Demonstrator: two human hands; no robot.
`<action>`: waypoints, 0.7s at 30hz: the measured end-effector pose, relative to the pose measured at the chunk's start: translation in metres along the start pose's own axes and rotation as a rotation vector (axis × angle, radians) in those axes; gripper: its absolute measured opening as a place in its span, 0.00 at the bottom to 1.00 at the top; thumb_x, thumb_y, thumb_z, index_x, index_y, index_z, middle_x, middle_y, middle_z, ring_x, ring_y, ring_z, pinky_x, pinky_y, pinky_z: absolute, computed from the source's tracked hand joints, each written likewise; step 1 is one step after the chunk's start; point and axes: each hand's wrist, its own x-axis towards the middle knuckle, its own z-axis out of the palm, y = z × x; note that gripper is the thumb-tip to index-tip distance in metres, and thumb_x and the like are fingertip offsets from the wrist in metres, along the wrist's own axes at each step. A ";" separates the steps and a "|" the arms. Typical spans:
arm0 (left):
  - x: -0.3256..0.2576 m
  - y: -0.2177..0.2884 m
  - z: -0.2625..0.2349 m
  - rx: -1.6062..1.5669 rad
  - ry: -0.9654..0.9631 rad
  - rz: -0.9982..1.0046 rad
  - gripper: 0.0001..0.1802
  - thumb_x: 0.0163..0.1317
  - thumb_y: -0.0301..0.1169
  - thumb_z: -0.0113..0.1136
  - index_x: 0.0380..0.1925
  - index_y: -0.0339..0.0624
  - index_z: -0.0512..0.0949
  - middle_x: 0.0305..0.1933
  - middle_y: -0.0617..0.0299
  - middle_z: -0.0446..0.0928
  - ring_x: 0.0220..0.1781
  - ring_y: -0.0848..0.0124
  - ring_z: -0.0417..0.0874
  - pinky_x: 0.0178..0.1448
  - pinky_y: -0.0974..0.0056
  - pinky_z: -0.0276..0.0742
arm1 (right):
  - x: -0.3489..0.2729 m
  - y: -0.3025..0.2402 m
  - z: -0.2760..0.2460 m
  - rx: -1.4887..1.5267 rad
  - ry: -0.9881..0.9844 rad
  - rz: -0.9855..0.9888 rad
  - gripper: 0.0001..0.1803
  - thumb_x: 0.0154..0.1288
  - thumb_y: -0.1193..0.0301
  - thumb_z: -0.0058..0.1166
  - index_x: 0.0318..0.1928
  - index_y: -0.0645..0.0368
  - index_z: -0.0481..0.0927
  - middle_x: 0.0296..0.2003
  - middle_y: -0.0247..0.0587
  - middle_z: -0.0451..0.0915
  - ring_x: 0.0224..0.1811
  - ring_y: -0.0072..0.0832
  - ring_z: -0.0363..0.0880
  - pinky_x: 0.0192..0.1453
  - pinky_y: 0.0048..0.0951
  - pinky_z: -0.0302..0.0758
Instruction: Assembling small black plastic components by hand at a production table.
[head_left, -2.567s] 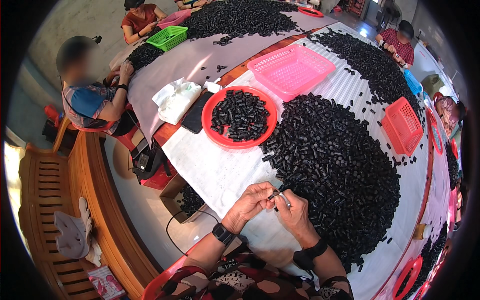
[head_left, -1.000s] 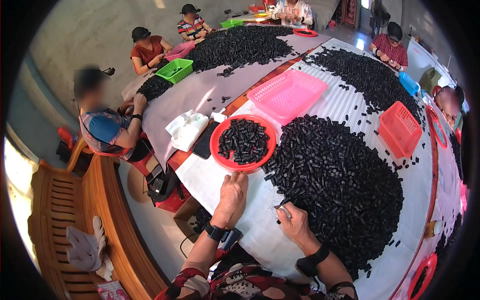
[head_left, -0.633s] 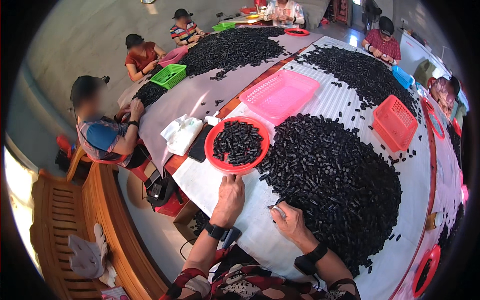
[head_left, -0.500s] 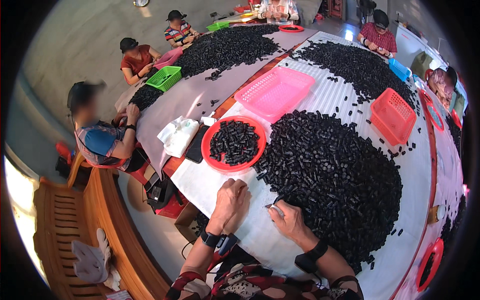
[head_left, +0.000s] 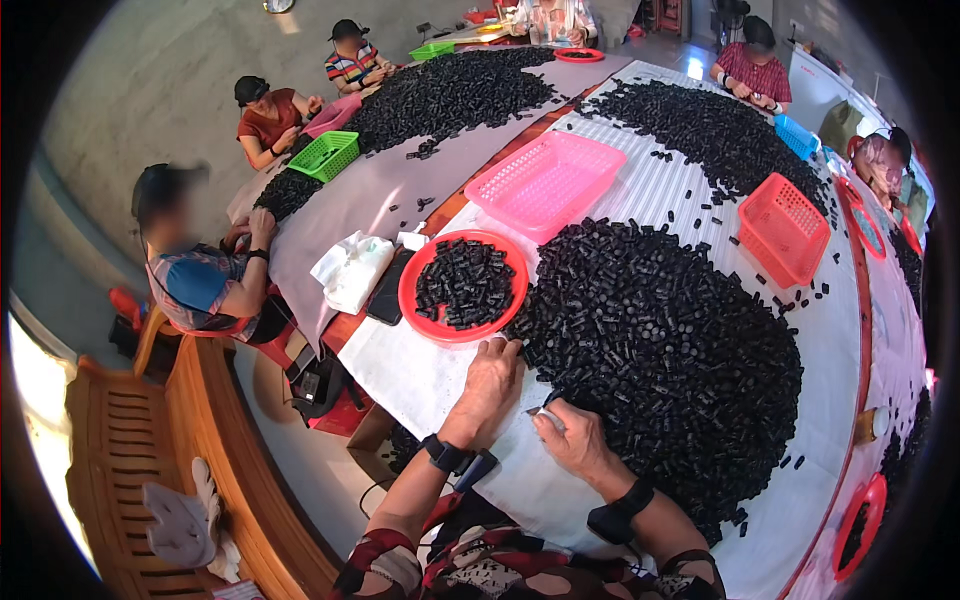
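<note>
A large heap of small black cylindrical parts covers the white table cloth in front of me. My left hand lies stretched forward, palm down, its fingertips at the near rim of the red round tray filled with black parts. My right hand rests on the cloth at the heap's near edge, fingers curled around a small pale object that I cannot make out clearly. Both wrists wear black bands.
A pink basket and a red basket stand beyond the heap. White cloth bundle and a dark phone lie left of the tray. Several people sit around the long table; a wooden bench is at left.
My left hand has moved away from the right hand and stretched forward to the red tray's rim. The right hand stayed at the heap's edge. The view shifted slightly.
</note>
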 end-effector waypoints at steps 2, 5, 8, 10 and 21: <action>0.001 0.000 0.006 0.083 -0.016 -0.011 0.12 0.54 0.24 0.57 0.40 0.38 0.76 0.37 0.48 0.75 0.42 0.51 0.75 0.43 0.52 0.75 | -0.001 0.001 0.000 0.005 -0.001 0.002 0.14 0.65 0.64 0.53 0.28 0.61 0.72 0.21 0.49 0.76 0.24 0.49 0.77 0.25 0.40 0.73; 0.004 0.001 0.007 0.084 -0.002 -0.003 0.11 0.52 0.22 0.58 0.38 0.36 0.77 0.34 0.47 0.74 0.37 0.48 0.75 0.44 0.51 0.74 | -0.001 0.001 0.000 0.023 0.005 0.000 0.14 0.66 0.64 0.53 0.29 0.61 0.72 0.21 0.49 0.76 0.25 0.50 0.78 0.25 0.40 0.73; -0.002 0.009 -0.004 -0.056 -0.075 -0.125 0.06 0.57 0.23 0.57 0.35 0.34 0.77 0.31 0.52 0.76 0.35 0.56 0.77 0.41 0.58 0.75 | 0.001 -0.001 -0.002 0.069 0.017 0.016 0.13 0.66 0.65 0.52 0.29 0.61 0.73 0.21 0.50 0.76 0.24 0.49 0.78 0.26 0.39 0.72; -0.014 0.019 -0.017 -1.131 -0.180 -0.694 0.05 0.63 0.25 0.56 0.34 0.33 0.77 0.30 0.59 0.78 0.31 0.69 0.77 0.37 0.67 0.74 | 0.003 -0.005 -0.005 0.105 0.015 0.037 0.13 0.67 0.65 0.52 0.30 0.62 0.73 0.21 0.49 0.76 0.24 0.48 0.78 0.26 0.38 0.72; -0.066 0.012 -0.003 -1.982 -0.316 -0.688 0.17 0.66 0.35 0.56 0.44 0.29 0.76 0.33 0.59 0.78 0.31 0.74 0.76 0.38 0.71 0.73 | 0.005 -0.010 -0.001 0.104 -0.031 0.144 0.12 0.67 0.65 0.51 0.32 0.62 0.75 0.22 0.47 0.77 0.23 0.42 0.79 0.27 0.35 0.73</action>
